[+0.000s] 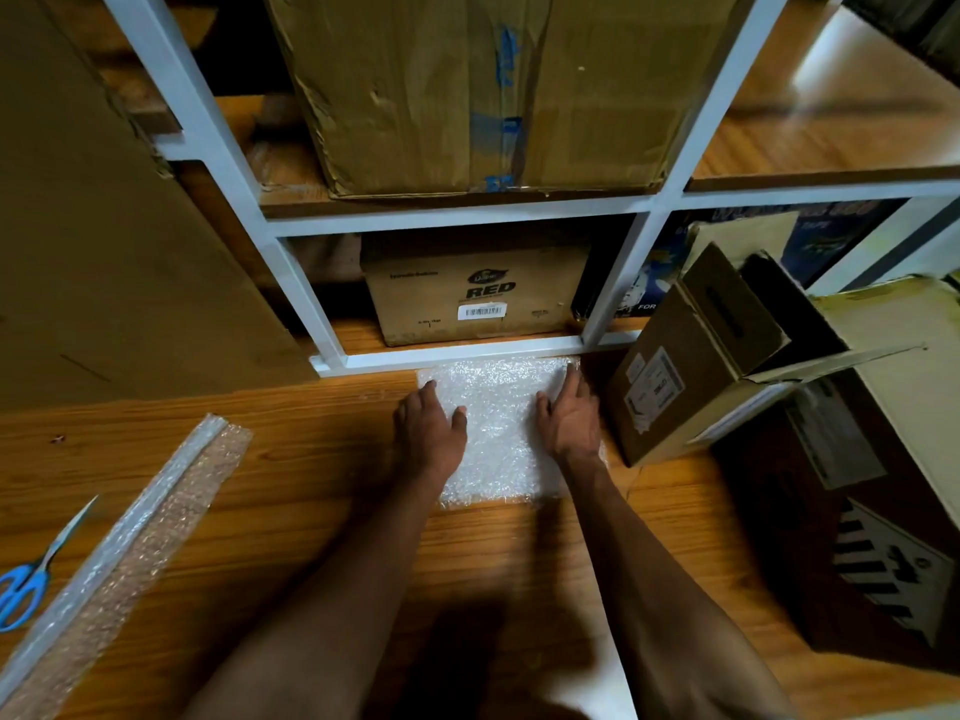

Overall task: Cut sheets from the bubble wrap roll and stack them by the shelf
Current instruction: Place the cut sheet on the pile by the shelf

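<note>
Your left hand (431, 433) lies flat, fingers straight and released, pressing the left edge of the bubble wrap stack (498, 433). Your right hand (569, 423) is also flat and released, fingers reaching toward the far right corner, palm on the right edge. Nothing is grasped by either. The stack sits on the wooden floor (322, 475), its far edge touching the white shelf frame (457, 356), just left of the tilted cardboard box (696, 356). Step looks like squaring and flattening the pile: keep palms down, push both side edges inward evenly, slide the far edge flush to the frame, don't crush bubbles or let the box nudge the corner. The flattened bubble wrap roll (130, 553) lies well apart at near left, with the blue scissors (28, 579) just left of it, for the next cut.
</note>
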`<move>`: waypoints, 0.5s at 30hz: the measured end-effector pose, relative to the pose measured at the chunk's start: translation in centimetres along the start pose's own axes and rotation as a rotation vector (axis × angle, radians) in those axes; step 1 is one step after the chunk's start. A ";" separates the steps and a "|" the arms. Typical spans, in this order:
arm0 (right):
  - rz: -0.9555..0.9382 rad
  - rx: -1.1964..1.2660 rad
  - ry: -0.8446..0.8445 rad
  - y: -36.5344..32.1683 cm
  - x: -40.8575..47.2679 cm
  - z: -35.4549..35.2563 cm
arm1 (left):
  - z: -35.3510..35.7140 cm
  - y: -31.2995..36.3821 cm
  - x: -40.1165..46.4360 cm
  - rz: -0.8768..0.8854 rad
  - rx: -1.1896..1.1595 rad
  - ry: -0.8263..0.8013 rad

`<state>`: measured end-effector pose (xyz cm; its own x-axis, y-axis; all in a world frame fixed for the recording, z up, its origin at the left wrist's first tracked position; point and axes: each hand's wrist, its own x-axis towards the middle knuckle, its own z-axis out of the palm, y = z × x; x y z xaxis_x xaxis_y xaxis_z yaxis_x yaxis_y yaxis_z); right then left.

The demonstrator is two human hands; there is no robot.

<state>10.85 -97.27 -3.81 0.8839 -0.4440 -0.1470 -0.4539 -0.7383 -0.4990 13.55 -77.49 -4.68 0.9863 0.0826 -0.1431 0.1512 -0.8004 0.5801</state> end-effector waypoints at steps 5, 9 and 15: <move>0.085 -0.057 -0.037 0.2 1.3 0.1 | 0.3 1.0 1.0 -0.067 0.102 -0.013; 0.116 -0.001 -0.023 0.1 2.2 0.1 | 0.9 1.0 2.8 -0.202 0.042 0.024; 0.161 0.096 -0.050 0.4 3.3 0.2 | 1.0 -0.4 5.3 -0.253 -0.154 -0.011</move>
<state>13.61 -98.94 -4.66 0.8062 -0.5250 -0.2728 -0.5793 -0.6068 -0.5442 18.65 -77.32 -6.45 0.9152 0.2608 -0.3072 0.4015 -0.6556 0.6395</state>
